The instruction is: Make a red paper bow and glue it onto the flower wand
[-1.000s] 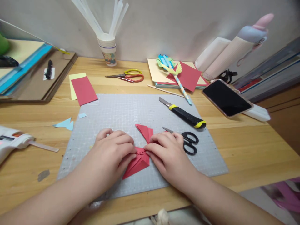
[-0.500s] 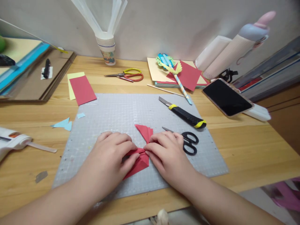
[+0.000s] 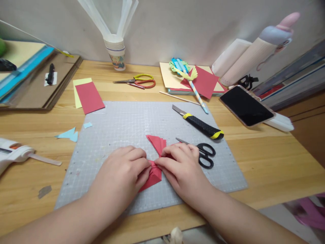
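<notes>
A folded red paper piece lies on the grey cutting mat, with a pleated red flap sticking up behind it. My left hand covers its left part, fingers curled and pressing the fold. My right hand presses the right part, its fingertips pinched on the paper's centre. The two hands meet at the middle crease. Black scissors lie just right of my right hand.
A black and yellow utility knife lies on the mat. Yellow and red scissors, a paper cup with glue sticks, red and yellow sheets, a phone, a glue gun and blue scraps sit around.
My left hand has slid to the right over the red paper, covering more of it. My right hand has barely moved.
</notes>
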`<control>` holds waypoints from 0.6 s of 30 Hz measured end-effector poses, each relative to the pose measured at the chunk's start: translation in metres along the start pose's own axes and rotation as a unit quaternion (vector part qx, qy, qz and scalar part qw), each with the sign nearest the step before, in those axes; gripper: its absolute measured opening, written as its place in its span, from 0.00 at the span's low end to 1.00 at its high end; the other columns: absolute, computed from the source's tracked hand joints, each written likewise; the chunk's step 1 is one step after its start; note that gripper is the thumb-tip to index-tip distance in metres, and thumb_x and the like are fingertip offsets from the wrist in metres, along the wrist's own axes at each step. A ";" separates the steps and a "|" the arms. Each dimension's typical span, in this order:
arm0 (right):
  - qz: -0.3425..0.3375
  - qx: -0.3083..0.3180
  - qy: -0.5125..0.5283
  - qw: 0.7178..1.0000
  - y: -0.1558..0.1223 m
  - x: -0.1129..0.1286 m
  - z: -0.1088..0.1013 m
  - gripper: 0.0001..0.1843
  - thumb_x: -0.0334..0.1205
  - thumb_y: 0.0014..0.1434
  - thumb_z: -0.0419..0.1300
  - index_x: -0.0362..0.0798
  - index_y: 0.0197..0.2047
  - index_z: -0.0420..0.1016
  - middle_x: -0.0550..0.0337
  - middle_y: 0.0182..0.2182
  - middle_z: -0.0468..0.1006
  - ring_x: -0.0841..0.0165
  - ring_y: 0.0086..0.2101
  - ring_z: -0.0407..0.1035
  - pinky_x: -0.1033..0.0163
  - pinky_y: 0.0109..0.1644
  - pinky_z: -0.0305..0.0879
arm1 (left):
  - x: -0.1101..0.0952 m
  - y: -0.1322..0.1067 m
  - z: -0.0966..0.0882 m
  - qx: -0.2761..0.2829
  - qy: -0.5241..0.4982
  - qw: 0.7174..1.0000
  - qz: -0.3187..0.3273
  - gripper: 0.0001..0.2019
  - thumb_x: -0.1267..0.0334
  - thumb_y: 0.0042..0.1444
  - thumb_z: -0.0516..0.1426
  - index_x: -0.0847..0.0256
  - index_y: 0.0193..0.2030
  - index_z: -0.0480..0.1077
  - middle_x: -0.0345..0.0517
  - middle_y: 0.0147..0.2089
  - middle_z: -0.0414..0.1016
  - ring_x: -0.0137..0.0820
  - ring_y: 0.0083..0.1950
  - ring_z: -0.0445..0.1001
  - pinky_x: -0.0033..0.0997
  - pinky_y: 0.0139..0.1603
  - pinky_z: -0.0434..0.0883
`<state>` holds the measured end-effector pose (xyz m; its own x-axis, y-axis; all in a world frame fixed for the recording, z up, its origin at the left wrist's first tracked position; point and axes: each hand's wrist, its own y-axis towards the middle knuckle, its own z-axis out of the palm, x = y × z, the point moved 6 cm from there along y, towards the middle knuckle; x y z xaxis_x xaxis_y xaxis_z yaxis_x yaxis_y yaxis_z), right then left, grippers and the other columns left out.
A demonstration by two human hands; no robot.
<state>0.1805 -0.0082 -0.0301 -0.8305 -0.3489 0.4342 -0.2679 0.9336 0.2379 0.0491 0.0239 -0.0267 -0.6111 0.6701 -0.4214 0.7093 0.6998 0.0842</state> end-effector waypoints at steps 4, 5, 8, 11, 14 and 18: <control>-0.023 0.004 -0.007 1.000 -0.002 0.002 -0.001 0.11 0.34 0.62 0.58 0.60 0.42 0.77 0.63 0.40 0.75 0.65 0.43 0.64 0.52 0.47 0.46 | -0.005 -0.001 -0.002 0.005 0.055 0.998 0.027 0.12 0.66 0.62 0.52 0.60 0.33 0.75 0.45 0.33 0.75 0.38 0.35 0.71 0.43 0.36 0.68; -0.028 0.009 -0.010 1.000 -0.002 0.003 -0.001 0.12 0.34 0.62 0.58 0.60 0.43 0.77 0.62 0.41 0.75 0.64 0.44 0.63 0.52 0.47 0.45 | -0.006 -0.002 -0.003 0.008 0.068 0.997 0.036 0.11 0.67 0.62 0.52 0.60 0.33 0.75 0.46 0.33 0.75 0.38 0.35 0.71 0.44 0.36 0.68; -0.022 0.024 -0.013 0.999 -0.004 0.003 -0.003 0.12 0.34 0.60 0.58 0.60 0.44 0.77 0.59 0.43 0.74 0.61 0.46 0.63 0.50 0.48 0.45 | -0.011 -0.004 -0.004 0.029 0.094 0.993 0.065 0.10 0.70 0.61 0.52 0.63 0.33 0.74 0.46 0.33 0.75 0.39 0.35 0.72 0.44 0.38 0.69; -0.011 0.019 -0.018 1.000 -0.006 0.002 -0.007 0.12 0.33 0.58 0.57 0.58 0.41 0.78 0.58 0.42 0.74 0.60 0.46 0.63 0.49 0.47 0.45 | -0.012 -0.004 -0.005 0.037 0.098 0.992 0.074 0.09 0.71 0.60 0.53 0.63 0.33 0.73 0.46 0.33 0.75 0.39 0.36 0.72 0.43 0.38 0.69; -0.008 -0.004 -0.027 1.000 -0.007 0.003 -0.012 0.12 0.31 0.56 0.56 0.55 0.38 0.78 0.58 0.42 0.74 0.59 0.45 0.63 0.49 0.46 0.45 | -0.011 -0.004 -0.006 0.037 0.095 0.992 0.068 0.08 0.70 0.61 0.53 0.63 0.33 0.73 0.46 0.33 0.75 0.39 0.36 0.72 0.43 0.38 0.69; -0.022 -0.037 -0.029 0.999 -0.009 0.005 -0.017 0.15 0.30 0.57 0.55 0.56 0.43 0.77 0.57 0.46 0.74 0.58 0.46 0.62 0.49 0.46 0.46 | -0.009 -0.005 -0.004 0.041 0.090 0.993 0.065 0.08 0.69 0.61 0.53 0.62 0.34 0.74 0.46 0.34 0.75 0.39 0.36 0.72 0.43 0.38 0.69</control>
<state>0.1873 -0.0194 -0.0154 -0.8463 -0.3820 0.3712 -0.2698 0.9083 0.3195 0.0497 0.0155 -0.0193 -0.5610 0.7916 -0.2421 0.8077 0.5875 0.0492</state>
